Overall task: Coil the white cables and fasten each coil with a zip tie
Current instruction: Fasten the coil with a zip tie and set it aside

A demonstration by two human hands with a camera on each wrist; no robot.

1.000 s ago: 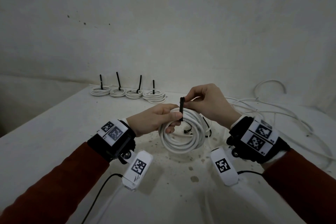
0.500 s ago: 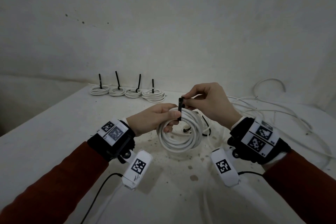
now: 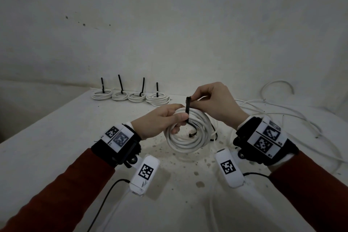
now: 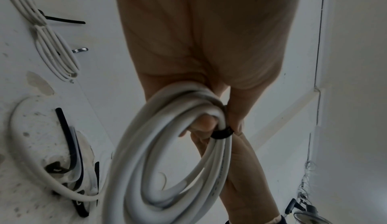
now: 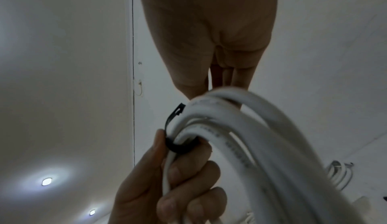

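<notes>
White and speckled with dark spots near the middle, the surface (image 3: 56,137) carried everything, with loose white cables (image 3: 282,115) trailing across its right side. Above its centre, a white cable coil (image 3: 188,137) was held upright, clear of the surface. The left hand (image 3: 158,122) gripped the coil's top left, fingers curled through its opening and thumb pressed against the strands. The right hand (image 3: 216,103), just right of it, pinched the upper end of a black zip tie (image 3: 187,107) between thumb and fingertips; the tie wrapped the top of the coil, its other end hanging curved inside the ring. At the far edge, left of centre, four finished coils (image 3: 130,97) lay flat in a row, each with a black tie tail standing up.
</notes>
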